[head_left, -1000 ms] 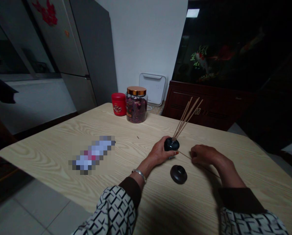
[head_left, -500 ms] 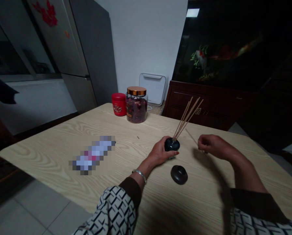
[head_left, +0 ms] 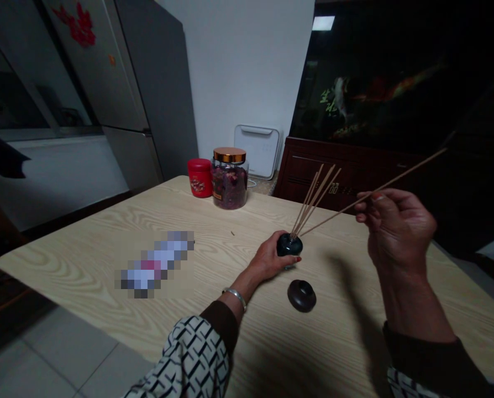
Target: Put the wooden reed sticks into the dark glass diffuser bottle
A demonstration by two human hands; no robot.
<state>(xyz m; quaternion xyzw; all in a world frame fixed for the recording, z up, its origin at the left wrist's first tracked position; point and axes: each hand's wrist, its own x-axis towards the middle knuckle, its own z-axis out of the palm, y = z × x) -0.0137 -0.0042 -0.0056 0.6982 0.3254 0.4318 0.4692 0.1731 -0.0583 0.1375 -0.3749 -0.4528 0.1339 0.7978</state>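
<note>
My left hand [head_left: 271,256] is closed around a small dark glass diffuser bottle [head_left: 290,246] standing on the table. Several thin reed sticks [head_left: 313,199] fan up out of its neck. Between the thumb and fingers of my right hand [head_left: 398,218] is a single reed stick [head_left: 410,170], slanting from lower left to upper right. Its lower tip is close to the bottle's neck; whether it touches I cannot tell. In front of the bottle lies a round dark lid [head_left: 302,296] with a hole or recess in its top.
On the wood-grain table [head_left: 205,354] a blurred-out long packet [head_left: 158,264] lies to the left. A red canister [head_left: 200,178] and a jar of dried flowers [head_left: 230,179] stand at the back. Beyond are a white appliance [head_left: 257,152], a fridge [head_left: 164,94] and a fish tank [head_left: 367,83].
My right hand has risen and turned over, lifting the reed stick from low by the table so it slants toward the bottle's neck. My left hand stays on the bottle.
</note>
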